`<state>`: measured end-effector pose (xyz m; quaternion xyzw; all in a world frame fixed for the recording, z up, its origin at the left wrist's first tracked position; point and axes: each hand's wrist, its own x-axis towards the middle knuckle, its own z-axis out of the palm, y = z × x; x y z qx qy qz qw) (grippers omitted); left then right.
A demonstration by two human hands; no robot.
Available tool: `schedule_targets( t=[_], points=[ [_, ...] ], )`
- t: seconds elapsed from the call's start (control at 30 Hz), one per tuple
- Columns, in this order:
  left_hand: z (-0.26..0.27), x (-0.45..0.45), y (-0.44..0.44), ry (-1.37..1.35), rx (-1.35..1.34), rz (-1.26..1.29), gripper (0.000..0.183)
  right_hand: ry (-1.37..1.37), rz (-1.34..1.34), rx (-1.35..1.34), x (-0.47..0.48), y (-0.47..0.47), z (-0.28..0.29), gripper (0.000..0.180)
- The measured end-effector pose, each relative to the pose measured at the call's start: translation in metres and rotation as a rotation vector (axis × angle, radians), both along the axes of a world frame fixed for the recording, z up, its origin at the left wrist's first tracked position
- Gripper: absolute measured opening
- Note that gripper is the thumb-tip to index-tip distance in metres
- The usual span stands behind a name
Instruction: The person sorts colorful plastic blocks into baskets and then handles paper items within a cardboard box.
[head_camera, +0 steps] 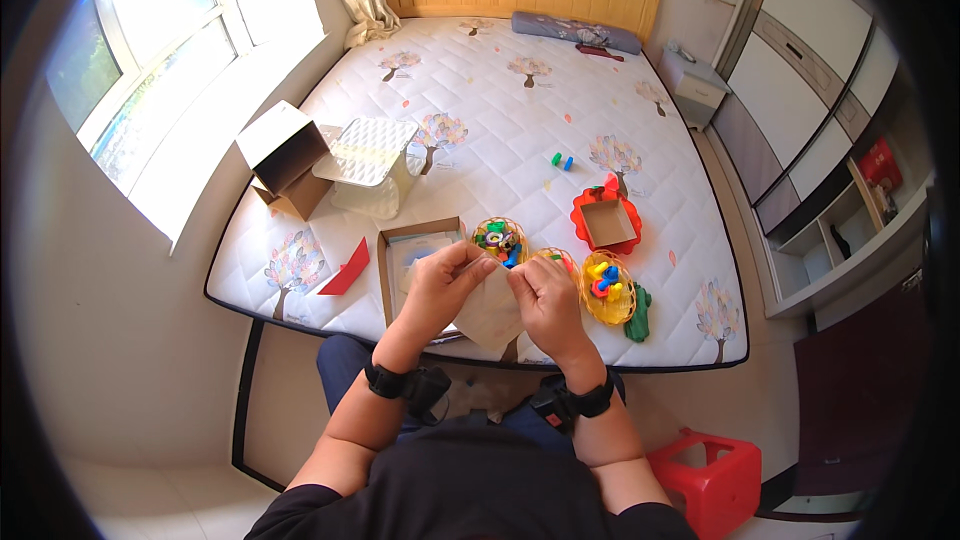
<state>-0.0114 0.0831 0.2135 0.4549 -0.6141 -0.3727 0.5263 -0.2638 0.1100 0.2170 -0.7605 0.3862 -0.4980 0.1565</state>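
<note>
Both hands are raised over the near edge of the mattress, fingertips pinched on a translucent plastic bag (491,315). My left hand (442,281) grips the bag's top edge at the left. At its right top corner is my right hand (551,304). The bag hangs between them and looks flat; its contents, if any, cannot be made out. Under my left hand lies a shallow cardboard box (384,277) with papers or packets inside, partly hidden. Beyond the hands stand a wicker basket (475,238) of small coloured pieces and a second basket (559,252), mostly covered by my right hand.
Right of my hands are a yellow basket (600,313) of plastic pieces and a dark green item (639,315). A red scalloped tray (577,219) holds a small cardboard box (609,223). Leftward lie a red paper boat (349,270), a plastic container (367,199) and cardboard boxes (289,142).
</note>
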Motion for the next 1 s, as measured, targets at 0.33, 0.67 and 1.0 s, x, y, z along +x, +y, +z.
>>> schedule_targets(
  t=[0.33, 0.67, 1.0],
  points=[
    [-0.019, 0.001, 0.013, -0.083, -0.063, 0.081, 0.03, 0.028, -0.022, -0.033, 0.011, -0.001, -0.004, 0.016],
    [-0.021, 0.009, 0.007, -0.002, 0.005, -0.015, 0.024, 0.033, -0.013, -0.025, 0.011, -0.003, -0.004, 0.016],
    [-0.014, 0.02, 0.008, 0.124, -0.014, -0.044, 0.023, -0.048, 0.114, 0.037, 0.001, 0.005, 0.027, 0.024]
  ],
)
